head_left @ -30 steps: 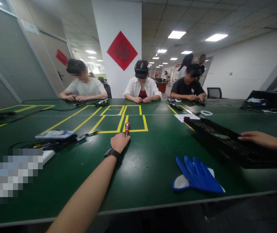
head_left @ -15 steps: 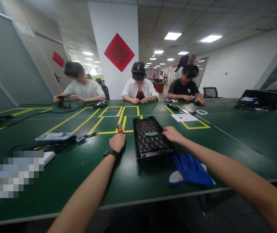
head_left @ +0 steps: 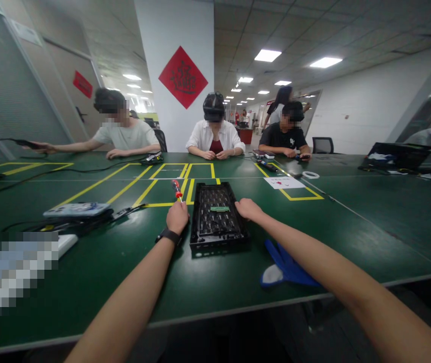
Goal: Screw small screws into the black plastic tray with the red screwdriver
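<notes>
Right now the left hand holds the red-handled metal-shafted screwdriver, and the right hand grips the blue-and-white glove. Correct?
Not the glove: in the head view, the right hand grips the black rectangular tray; the glove lies unheld. The left hand does hold the screwdriver.

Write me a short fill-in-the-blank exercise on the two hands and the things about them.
1. The left hand holds, by its metal shaft, a red-handled ____.
2. The right hand grips the ____ edge of the black rectangular plastic tray.
3. The narrow oblong strip inside the tray is coloured ____.
4. Partly hidden behind the right forearm lies a blue-and-white ____.

Missing words: screwdriver; right; green; glove.
</notes>
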Tool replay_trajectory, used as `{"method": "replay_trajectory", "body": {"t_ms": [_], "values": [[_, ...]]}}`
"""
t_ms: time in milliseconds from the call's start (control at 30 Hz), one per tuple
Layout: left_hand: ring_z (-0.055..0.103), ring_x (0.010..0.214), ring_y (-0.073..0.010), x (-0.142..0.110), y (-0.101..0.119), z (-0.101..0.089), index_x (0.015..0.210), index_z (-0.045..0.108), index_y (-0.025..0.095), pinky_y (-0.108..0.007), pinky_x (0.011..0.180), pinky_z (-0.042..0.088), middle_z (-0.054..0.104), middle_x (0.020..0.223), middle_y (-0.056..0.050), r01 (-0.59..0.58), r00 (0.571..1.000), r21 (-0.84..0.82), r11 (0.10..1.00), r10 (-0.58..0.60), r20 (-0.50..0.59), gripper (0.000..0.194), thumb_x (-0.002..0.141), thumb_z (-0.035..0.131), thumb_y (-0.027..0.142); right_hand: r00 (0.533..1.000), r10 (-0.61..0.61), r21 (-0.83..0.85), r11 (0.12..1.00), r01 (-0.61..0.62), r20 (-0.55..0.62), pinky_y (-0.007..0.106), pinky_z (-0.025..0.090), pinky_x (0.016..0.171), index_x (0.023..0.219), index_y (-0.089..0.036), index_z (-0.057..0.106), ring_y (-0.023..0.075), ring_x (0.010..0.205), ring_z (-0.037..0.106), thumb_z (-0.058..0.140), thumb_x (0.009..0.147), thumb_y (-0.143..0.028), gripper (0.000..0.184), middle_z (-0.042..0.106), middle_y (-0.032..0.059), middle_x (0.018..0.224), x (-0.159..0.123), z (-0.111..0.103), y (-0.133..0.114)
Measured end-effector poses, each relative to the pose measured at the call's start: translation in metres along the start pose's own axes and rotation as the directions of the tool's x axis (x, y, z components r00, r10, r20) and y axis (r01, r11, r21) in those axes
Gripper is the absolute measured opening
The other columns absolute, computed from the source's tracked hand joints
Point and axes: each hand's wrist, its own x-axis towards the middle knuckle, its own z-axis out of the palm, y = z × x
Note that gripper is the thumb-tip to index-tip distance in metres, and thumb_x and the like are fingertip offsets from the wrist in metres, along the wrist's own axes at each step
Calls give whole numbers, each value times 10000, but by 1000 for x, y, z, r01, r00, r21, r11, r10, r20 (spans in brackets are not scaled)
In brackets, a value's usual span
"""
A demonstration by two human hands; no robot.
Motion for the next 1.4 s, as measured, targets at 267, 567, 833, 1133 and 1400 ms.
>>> {"method": "replay_trajectory", "body": {"t_ms": [267, 567, 833, 1133, 1400], "values": [[624, 779, -214, -3, 6, 0, 825, 587, 166, -295, 694, 412, 671, 753, -94, -8, 1000, -54, 999, 6, -27, 416, 911, 221, 344, 960, 73, 309, 951, 16, -272, 241, 432, 653, 759, -133, 611, 158, 655, 602, 148, 894, -383, 543, 658, 83, 687, 16, 11, 10], [614, 761, -223, -19, 22, -7, 1012, 525, 180, -281, 610, 365, 660, 845, -98, -162, 970, 176, 971, 190, -153, 431, 934, 165, 405, 970, 38, 490, 867, 87, -240, 231, 395, 575, 586, -170, 551, 129, 499, 508, 311, 843, -429, 436, 541, 10, 486, -7, 14, 29], [566, 750, -219, -30, 41, -31, 971, 566, 175, -311, 743, 355, 635, 749, -90, -389, 857, 364, 846, 477, -195, 472, 933, 165, 423, 980, -183, 684, 705, 185, -77, 198, 332, 394, 857, -185, 552, 64, 378, 431, 482, 802, -470, 298, 623, -20, 648, -2, -13, -39], [548, 857, -196, -41, 54, -42, 947, 606, 201, -332, 846, 325, 633, 834, -76, -662, 703, 278, 696, 705, -92, 431, 933, 224, 400, 960, -230, 927, 299, 226, -160, 171, 257, 342, 857, -207, 473, 45, 340, 293, 376, 835, -562, 368, 418, -77, 510, -6, -21, -94], [502, 1049, -210, -21, 37, -23, 998, 615, 243, -337, 924, 351, 627, 1087, -32, -535, 843, 72, 842, 538, -23, 221, 851, 475, 331, 980, 111, 207, 975, -75, -165, 260, 401, 579, 651, -136, 583, 186, 647, 587, 539, 752, -430, 313, 587, 76, 623, 20, -24, 15]]}}
